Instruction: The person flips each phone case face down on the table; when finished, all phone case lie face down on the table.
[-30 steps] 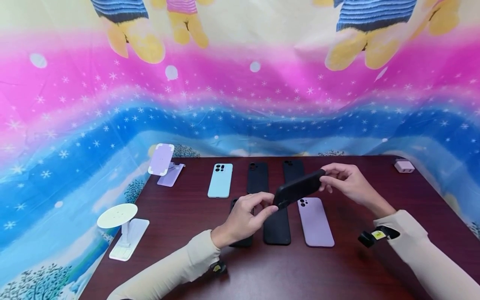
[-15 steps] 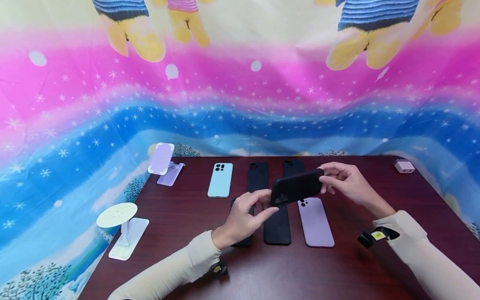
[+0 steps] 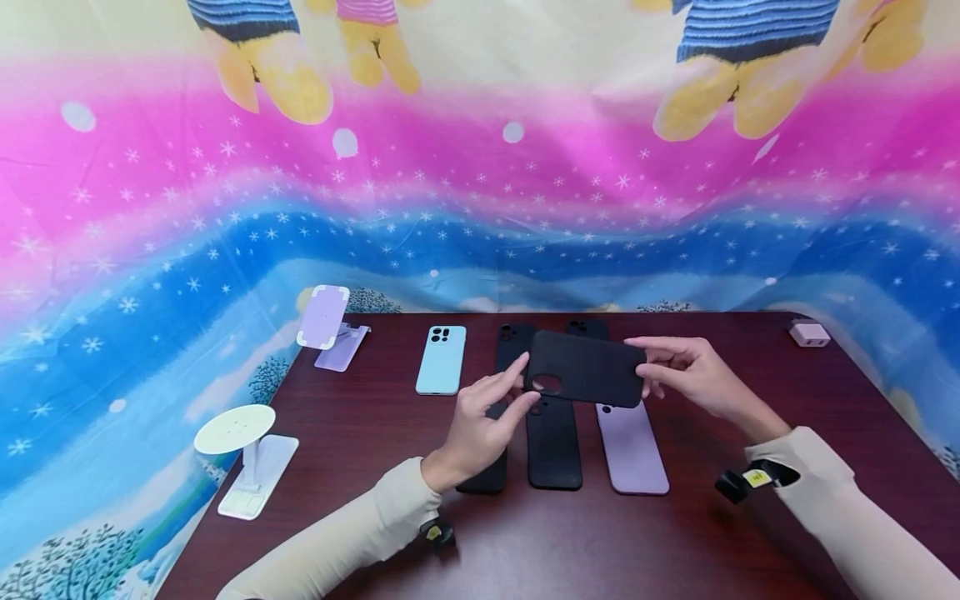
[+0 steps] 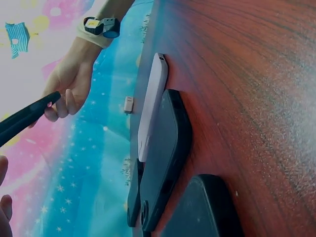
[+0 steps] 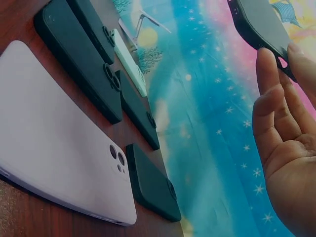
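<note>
Both hands hold up a black phone case in the head view, its flat face turned toward me and an oval camera cutout at its lower left. Thumb and fingertips of the left hand pinch the end near that cutout, as the right wrist view also shows. At the opposite end, the right hand grips the short edge between thumb and fingers. Beneath the left hand lies one black phone case, partly covered. Another black phone case and a light purple phone case lie below the held one.
Farther back are a light blue phone case and two black phone cases, partly hidden by the held one. A purple phone stand and a white phone stand occupy the table's left side. A pink charger plug sits back right.
The held phone case has turned from a steep tilt to show its broad face and camera cutout. Its left end rose with the left fingertips; both hands stayed at its ends.
</note>
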Demonstrator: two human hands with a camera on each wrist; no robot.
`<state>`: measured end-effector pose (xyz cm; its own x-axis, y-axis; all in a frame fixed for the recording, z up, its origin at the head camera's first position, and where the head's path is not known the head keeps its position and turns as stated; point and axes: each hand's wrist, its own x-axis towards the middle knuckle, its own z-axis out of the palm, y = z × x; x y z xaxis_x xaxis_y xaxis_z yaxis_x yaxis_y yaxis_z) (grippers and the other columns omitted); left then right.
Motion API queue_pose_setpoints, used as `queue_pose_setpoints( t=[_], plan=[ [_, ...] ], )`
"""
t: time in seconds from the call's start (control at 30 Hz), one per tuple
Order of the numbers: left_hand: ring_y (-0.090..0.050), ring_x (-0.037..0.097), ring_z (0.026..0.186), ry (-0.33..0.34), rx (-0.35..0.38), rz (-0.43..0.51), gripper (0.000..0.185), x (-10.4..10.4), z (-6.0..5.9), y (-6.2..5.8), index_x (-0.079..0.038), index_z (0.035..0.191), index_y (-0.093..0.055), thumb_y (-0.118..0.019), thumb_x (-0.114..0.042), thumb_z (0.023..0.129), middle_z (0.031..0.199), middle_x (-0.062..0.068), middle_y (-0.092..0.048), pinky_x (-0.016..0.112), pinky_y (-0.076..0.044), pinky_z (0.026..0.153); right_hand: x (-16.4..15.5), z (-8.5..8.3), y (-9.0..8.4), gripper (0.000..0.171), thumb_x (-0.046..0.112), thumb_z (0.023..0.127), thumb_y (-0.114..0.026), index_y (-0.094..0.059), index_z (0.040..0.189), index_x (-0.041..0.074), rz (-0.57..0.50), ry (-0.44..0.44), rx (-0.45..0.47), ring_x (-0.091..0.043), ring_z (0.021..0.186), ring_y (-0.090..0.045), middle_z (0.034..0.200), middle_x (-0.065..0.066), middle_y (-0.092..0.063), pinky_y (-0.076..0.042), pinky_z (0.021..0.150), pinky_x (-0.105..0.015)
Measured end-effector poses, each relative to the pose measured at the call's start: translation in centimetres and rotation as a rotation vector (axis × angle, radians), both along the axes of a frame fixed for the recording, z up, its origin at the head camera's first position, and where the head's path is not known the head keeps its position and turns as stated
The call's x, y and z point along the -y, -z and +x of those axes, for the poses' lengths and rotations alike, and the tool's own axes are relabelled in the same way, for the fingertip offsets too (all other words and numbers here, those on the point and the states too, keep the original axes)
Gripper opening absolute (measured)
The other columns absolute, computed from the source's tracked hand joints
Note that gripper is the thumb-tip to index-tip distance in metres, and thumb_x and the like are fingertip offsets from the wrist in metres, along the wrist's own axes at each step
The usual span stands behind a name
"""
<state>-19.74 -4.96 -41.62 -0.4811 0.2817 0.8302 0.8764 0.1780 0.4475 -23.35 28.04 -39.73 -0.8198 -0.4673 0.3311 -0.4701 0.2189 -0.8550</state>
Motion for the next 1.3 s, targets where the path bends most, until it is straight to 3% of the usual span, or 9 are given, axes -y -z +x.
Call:
queue_pose_setpoints(
  t=[0.17,0.3,0.43,0.6,0.83,0.93,1.07,1.23,1.3],
  plan=[
    [-0.053,0.008,0.066,-0.003,0.067,0.041,0.046,-0.1,-0.3,-0.4,0.003,0.133,-0.053,-0.064,0.000,0.088,0.078,0.005,-0.065,0.021,-0.047,0.062,-0.1,0.4,0.1,0.047,0.000,0.091,-0.059,-0.046,0.136,-0.007,-0.008,-0.062,0.034,-0.025,0.059,-0.063,0.077,-0.011,-0.068,-0.052,0.053,-0.037],
    [-0.054,0.015,0.062,-0.004,0.130,0.071,0.041,-0.2,0.0,-1.7,0.005,0.129,-0.055,-0.060,0.004,0.089,0.073,0.007,-0.061,0.024,-0.046,0.056,0.0,0.9,0.2,0.050,-0.004,0.091,-0.057,-0.041,0.138,-0.009,-0.027,-0.142,0.072,-0.024,0.062,-0.065,0.082,-0.008,-0.072,-0.051,0.051,-0.042],
    [-0.054,0.016,0.060,-0.014,0.180,0.085,0.037,-0.3,0.1,-2.8,0.004,0.128,-0.057,-0.058,0.004,0.090,0.074,0.009,-0.061,0.027,-0.045,0.052,0.1,1.6,0.4,0.054,-0.003,0.091,-0.057,-0.038,0.141,-0.006,-0.030,-0.174,0.115,-0.032,0.064,-0.065,0.086,-0.009,-0.073,-0.052,0.054,-0.042],
    [-0.054,0.018,0.062,-0.015,0.263,0.079,0.035,-0.8,-0.5,-2.9,-0.002,0.129,-0.058,-0.055,0.000,0.094,0.078,0.010,-0.061,0.028,-0.043,0.052,-0.2,2.6,0.9,0.054,-0.005,0.091,-0.056,-0.038,0.142,-0.004,-0.039,-0.163,0.119,-0.031,0.066,-0.066,0.091,-0.010,-0.073,-0.053,0.055,-0.039],
    [-0.058,0.025,0.070,-0.002,0.355,0.055,0.034,-2.3,-1.7,-2.6,-0.007,0.130,-0.058,-0.053,-0.007,0.097,0.085,0.010,-0.062,0.026,-0.043,0.056,-0.4,4.1,1.9,0.053,-0.012,0.090,-0.054,-0.037,0.140,-0.007,-0.137,-0.192,0.115,-0.026,0.068,-0.067,0.095,-0.013,-0.071,-0.053,0.054,-0.039],
    [-0.057,0.026,0.071,0.000,0.390,0.008,0.035,-2.9,-2.8,-1.8,-0.010,0.133,-0.056,-0.051,-0.011,0.098,0.094,0.010,-0.063,0.024,-0.042,0.054,-0.3,4.7,2.3,0.057,-0.012,0.090,-0.052,-0.031,0.143,-0.008,-0.172,-0.195,0.151,-0.029,0.067,-0.067,0.093,-0.014,-0.071,-0.053,0.053,-0.041],
    [-0.053,0.018,0.072,0.020,0.452,-0.130,0.040,-3.5,-4.5,-0.6,-0.019,0.141,-0.047,-0.047,-0.021,0.101,0.113,0.004,-0.061,0.027,-0.045,0.057,-0.1,5.6,2.9,0.062,-0.011,0.089,-0.054,-0.026,0.145,-0.008,-0.175,-0.160,0.177,-0.032,0.066,-0.066,0.091,-0.014,-0.072,-0.053,0.053,-0.044],
    [-0.053,0.017,0.073,0.049,0.515,-0.271,0.042,-3.9,-5.9,-0.2,-0.032,0.143,-0.040,-0.045,-0.031,0.101,0.117,-0.003,-0.058,0.032,-0.045,0.062,0.5,6.2,3.4,0.063,-0.005,0.088,-0.060,-0.033,0.145,0.000,-0.116,-0.071,0.158,-0.034,0.065,-0.065,0.088,-0.015,-0.072,-0.054,0.053,-0.041],
    [-0.056,0.016,0.080,0.058,0.534,-0.307,0.042,-4.1,-6.4,0.0,-0.033,0.143,-0.040,-0.045,-0.031,0.101,0.119,-0.004,-0.058,0.033,-0.047,0.069,0.6,6.3,3.6,0.061,-0.003,0.088,-0.062,-0.037,0.143,0.001,-0.086,-0.046,0.143,-0.035,0.064,-0.065,0.087,-0.019,-0.071,-0.054,0.053,-0.040]
  ],
)
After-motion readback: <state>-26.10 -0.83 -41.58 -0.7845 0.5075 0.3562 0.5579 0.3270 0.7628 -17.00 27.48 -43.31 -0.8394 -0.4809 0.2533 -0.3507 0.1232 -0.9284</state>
